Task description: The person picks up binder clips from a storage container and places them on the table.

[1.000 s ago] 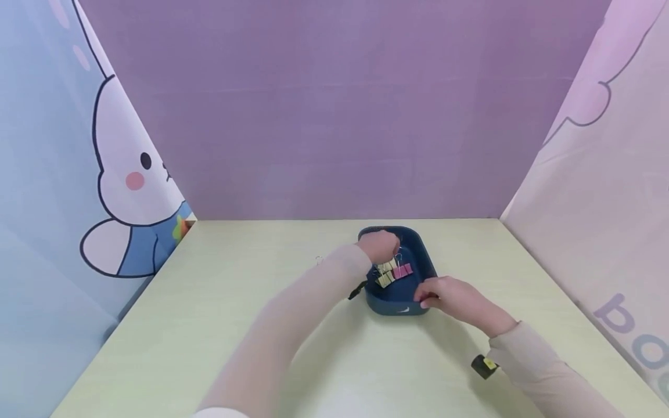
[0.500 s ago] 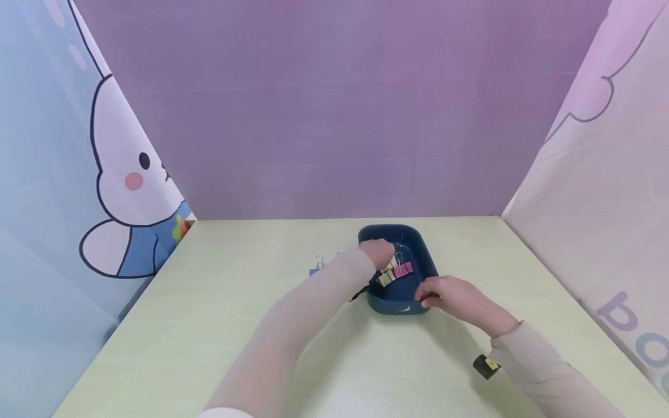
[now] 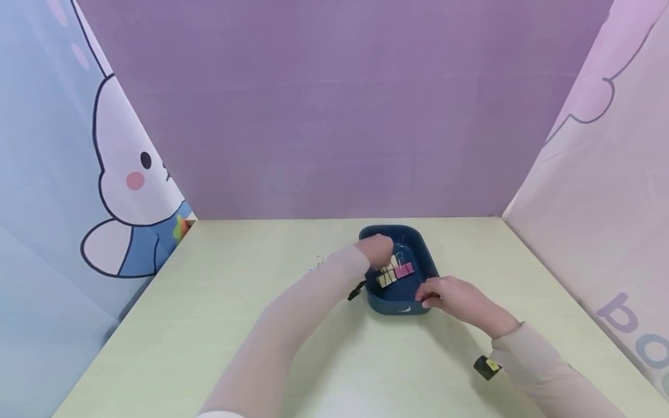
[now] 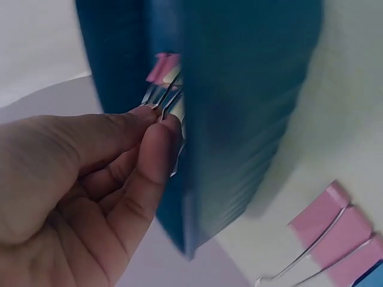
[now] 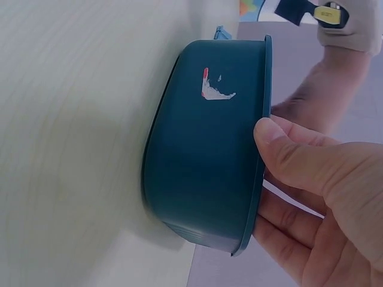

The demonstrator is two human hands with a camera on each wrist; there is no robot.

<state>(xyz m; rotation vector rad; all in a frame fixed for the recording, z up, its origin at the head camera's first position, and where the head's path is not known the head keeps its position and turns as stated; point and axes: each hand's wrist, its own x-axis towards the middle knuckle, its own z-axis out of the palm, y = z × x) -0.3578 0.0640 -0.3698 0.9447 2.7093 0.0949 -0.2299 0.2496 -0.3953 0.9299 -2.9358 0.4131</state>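
A dark blue bin [image 3: 389,307] stands on the table, holding several binder clips, among them a pink clip [image 3: 405,269] and a yellow clip [image 3: 387,278]. My left hand [image 3: 377,249] reaches inside over the bin's left wall. In the left wrist view, thumb and forefinger of the left hand [image 4: 102,179] pinch the wire handles of a binder clip [image 4: 169,98]; the bin wall partly hides its body, so its colour is unclear. My right hand [image 5: 323,185] grips the near right corner of the rim, thumb outside and fingers inside.
Outside the bin on its left, a pink binder clip [image 4: 338,230] and a blue clip [image 4: 374,275] lie on the table, mostly hidden by the left forearm in the head view. A purple backdrop [image 3: 334,116] rises behind the table.
My left hand shifts slightly within the bin, and the yellow clips beneath it have moved a little. The right hand keeps its hold on the rim.
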